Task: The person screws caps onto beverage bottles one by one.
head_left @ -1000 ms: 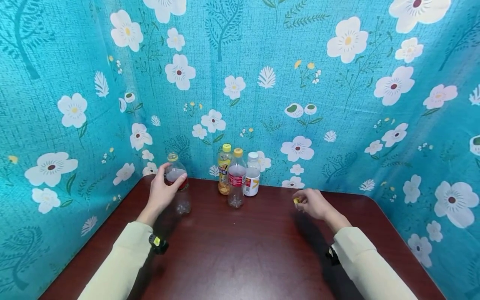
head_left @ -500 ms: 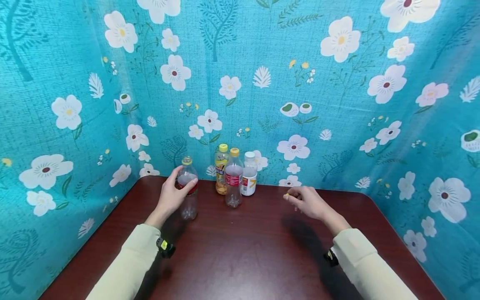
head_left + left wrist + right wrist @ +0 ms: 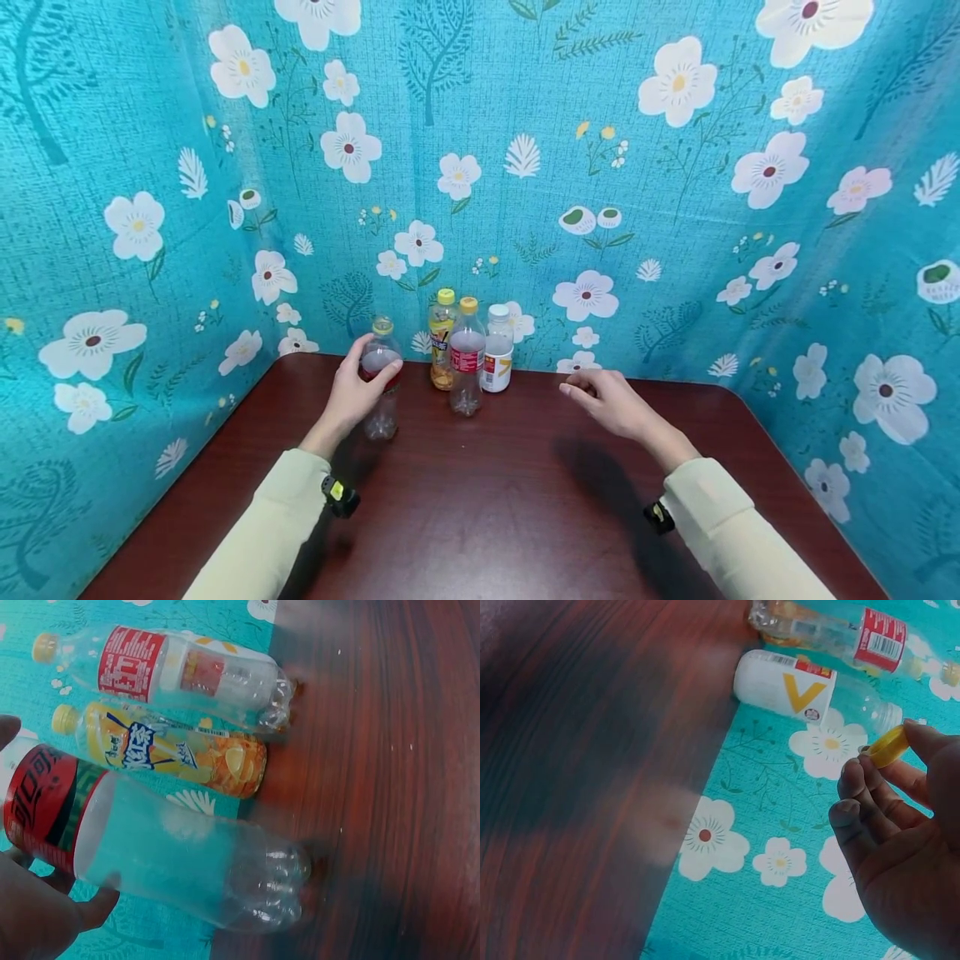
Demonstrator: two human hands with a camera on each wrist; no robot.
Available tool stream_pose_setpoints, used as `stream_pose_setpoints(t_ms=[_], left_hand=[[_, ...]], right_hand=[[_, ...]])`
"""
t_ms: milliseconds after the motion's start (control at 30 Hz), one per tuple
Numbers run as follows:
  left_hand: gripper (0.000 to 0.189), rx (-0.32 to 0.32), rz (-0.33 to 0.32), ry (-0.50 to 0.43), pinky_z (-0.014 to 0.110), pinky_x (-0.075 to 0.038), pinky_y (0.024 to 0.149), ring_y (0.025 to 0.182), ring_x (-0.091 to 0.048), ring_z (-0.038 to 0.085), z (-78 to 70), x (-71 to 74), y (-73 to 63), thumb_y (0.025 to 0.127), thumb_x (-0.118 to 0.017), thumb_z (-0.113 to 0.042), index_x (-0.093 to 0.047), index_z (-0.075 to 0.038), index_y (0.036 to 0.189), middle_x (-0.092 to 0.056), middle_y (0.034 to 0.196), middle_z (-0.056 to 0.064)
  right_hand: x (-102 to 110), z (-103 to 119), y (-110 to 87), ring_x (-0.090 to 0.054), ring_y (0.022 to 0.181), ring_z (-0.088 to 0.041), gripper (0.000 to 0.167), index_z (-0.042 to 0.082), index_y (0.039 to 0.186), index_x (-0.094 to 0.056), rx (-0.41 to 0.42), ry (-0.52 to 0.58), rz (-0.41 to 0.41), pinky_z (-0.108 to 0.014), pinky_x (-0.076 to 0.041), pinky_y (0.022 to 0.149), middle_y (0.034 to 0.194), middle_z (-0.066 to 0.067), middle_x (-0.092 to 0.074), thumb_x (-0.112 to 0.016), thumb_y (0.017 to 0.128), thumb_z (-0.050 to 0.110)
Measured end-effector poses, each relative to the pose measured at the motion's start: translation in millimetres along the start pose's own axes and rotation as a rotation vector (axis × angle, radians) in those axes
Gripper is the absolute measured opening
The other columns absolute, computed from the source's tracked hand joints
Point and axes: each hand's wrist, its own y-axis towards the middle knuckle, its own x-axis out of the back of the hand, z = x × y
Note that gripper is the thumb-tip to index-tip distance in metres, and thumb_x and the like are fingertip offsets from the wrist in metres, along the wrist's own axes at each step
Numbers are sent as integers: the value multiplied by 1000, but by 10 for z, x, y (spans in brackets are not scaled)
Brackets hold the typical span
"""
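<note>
My left hand (image 3: 351,392) grips a large clear cola bottle (image 3: 381,423) round its upper part, fingers and thumb on the red and black label (image 3: 46,802). It stands upright with no cap on its neck, only a yellowish ring there. Farther right, my right hand (image 3: 611,404) is raised over the table, thumb and fingers pinching a yellow bottle cap (image 3: 888,746). In the head view those fingers hide the cap. Just right of the cola bottle is a yellow-labelled tea bottle (image 3: 150,746) with a yellow cap.
A red-labelled clear bottle (image 3: 467,387) with an orange-yellow cap and a white-capped bottle (image 3: 498,367) stand beside the tea bottle at the back of the dark wooden table (image 3: 480,517). Behind them hangs a blue flowered curtain (image 3: 480,117).
My left hand has moved the cola bottle right, closer to the other bottles. My right hand has shifted a little left with the yellow cap, which is now hidden in the head view.
</note>
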Motion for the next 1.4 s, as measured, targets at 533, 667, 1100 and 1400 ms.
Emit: stream_pose_setpoints(t_ms=[533,667,1100,1400], left_hand=[[73,-30,-43,-44,55,-47,105,128,-54,33,-93,-194,-32,95,-71,-49,-39,-18,153,-56,142,13],[71,-19,-22,-51,56,-49,103,126,-54,35,-165,-233,-65,94,-72,-48,-44,-13,150,-56,141,15],[66,-34,50,-41,52,-51,100,123,-58,32,-372,-475,-182,93,-74,-47,-50,-16,146,-57,142,14],[62,-36,81,-70,51,-55,95,118,-60,31,-410,-651,-230,91,-75,-49,-55,-20,141,-60,137,11]], right_hand=[[142,297,-12,-55,66,-15,19,14,105,-70,1,73,24,-30,-47,61,75,7,-59,-61,104,31],[223,374,-24,-58,66,-16,22,15,106,-70,-11,103,66,-31,-49,61,76,2,-63,-61,104,34],[240,457,-30,-61,64,-23,23,11,107,-66,11,141,84,-31,-51,59,73,0,-63,-61,104,33],[274,477,-16,-53,63,-15,16,19,118,-60,83,83,23,-30,-45,61,74,1,-60,-58,106,29]])
